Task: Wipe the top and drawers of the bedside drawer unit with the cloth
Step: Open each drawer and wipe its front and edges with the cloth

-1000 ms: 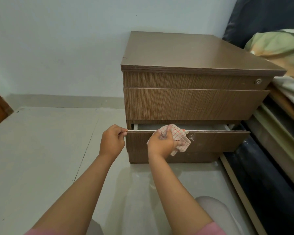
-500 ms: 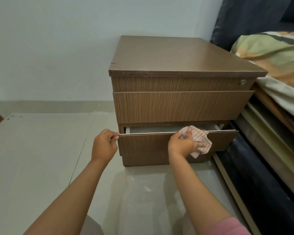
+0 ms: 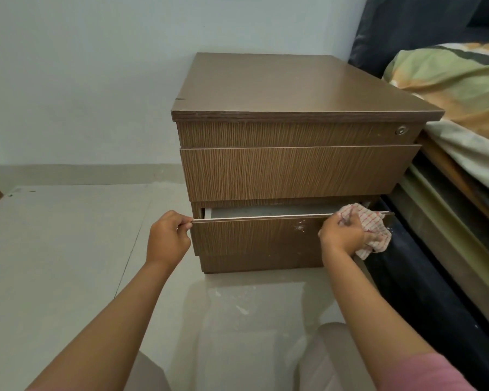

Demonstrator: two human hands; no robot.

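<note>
The brown wooden bedside drawer unit (image 3: 294, 170) stands on the floor against the wall. Its bottom drawer (image 3: 254, 238) is pulled out a little, showing a grey inside. My left hand (image 3: 167, 238) pinches the top left corner of that drawer's front. My right hand (image 3: 342, 235) grips a crumpled white cloth with red checks (image 3: 373, 232) and holds it against the right end of the drawer front, over its top edge. The two upper drawers are closed. A small white smear (image 3: 299, 227) marks the drawer front left of my right hand.
A bed with a green and orange blanket (image 3: 458, 80) and a dark frame (image 3: 435, 277) stands close on the unit's right. Pale tiled floor (image 3: 68, 263) stretches to the left. My knees (image 3: 331, 359) show at the bottom. A lock (image 3: 401, 130) sits on the top drawer.
My right hand has slid the cloth rightward along the bottom drawer's front, from near its middle to its right end. My left hand stays on the drawer's left corner.
</note>
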